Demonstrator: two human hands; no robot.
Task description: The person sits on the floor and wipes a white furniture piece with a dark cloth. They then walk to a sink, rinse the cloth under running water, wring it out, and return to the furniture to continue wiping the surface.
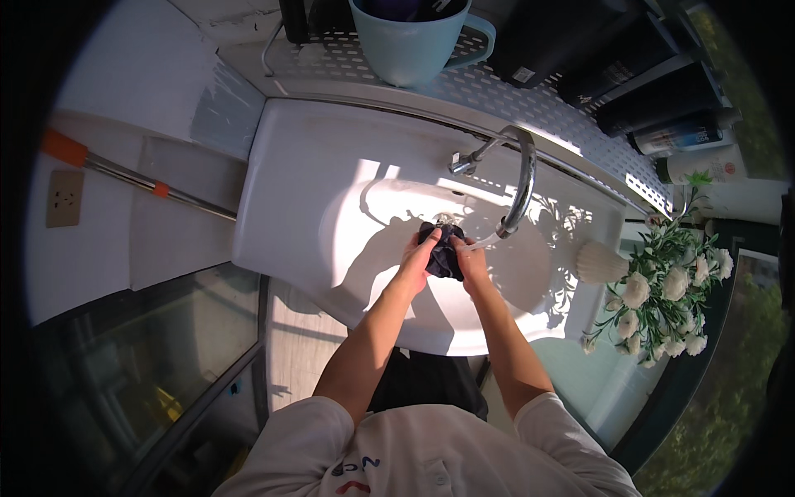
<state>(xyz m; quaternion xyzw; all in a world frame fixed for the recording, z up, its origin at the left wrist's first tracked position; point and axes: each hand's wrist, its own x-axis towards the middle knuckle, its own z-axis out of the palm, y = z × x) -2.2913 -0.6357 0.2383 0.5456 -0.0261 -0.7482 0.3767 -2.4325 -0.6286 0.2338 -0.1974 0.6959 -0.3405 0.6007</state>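
A dark, wet-looking cloth [443, 255] is bunched between my two hands over the basin of a white ceramic sink [292, 186]. My left hand [417, 261] grips its left side with the thumb on top. On the other side, my right hand [470, 258] holds the cloth's right edge. Water runs from the curved chrome faucet [526, 180] towards my right hand and the cloth. The faucet's lever [461, 164] stands at the back of the sink. My fingertips beneath the cloth are hidden.
A perforated metal shelf [335, 62] above the sink carries a light blue mug [410, 46] and several dark bottles [661, 99]. White artificial-looking flowers [674, 282] in a ribbed vase [601, 262] stand at the right. A metal pole [192, 202] with orange parts leans at the left.
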